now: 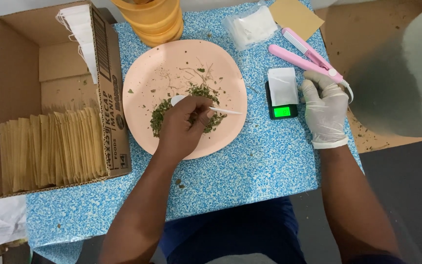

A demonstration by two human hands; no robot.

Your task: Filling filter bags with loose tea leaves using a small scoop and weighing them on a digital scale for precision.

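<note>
Nearest the viewer, two forearms reach out over a bench (pixel 250 171) covered in a blue-and-white speckled sheet. The bare left hand (pixel 184 127) is curled around a small white spoon (pixel 221 110), pinching it between thumb and fingertips, with the spoon's bowl and the knuckles resting over a heap of dried green herb (pixel 162 113) on a round peach-coloured plate (pixel 184 63). The right hand (pixel 324 110), in a white glove, lies flat and relaxed on the bench, fingers loosely spread and grasping nothing, just beside a small black pocket scale (pixel 282 100) with a lit green display; a white sachet (pixel 283 85) lies on the scale's pan. To the left stands an open cardboard box (pixel 113 98) packed with a row of tan paper sachets (pixel 50 146). Further off lie a pink heat sealer (pixel 306 56), a clear bag of white sachets (pixel 250 24), a brown envelope (pixel 296 17) and a stack of yellow tubs (pixel 155 19).
</note>
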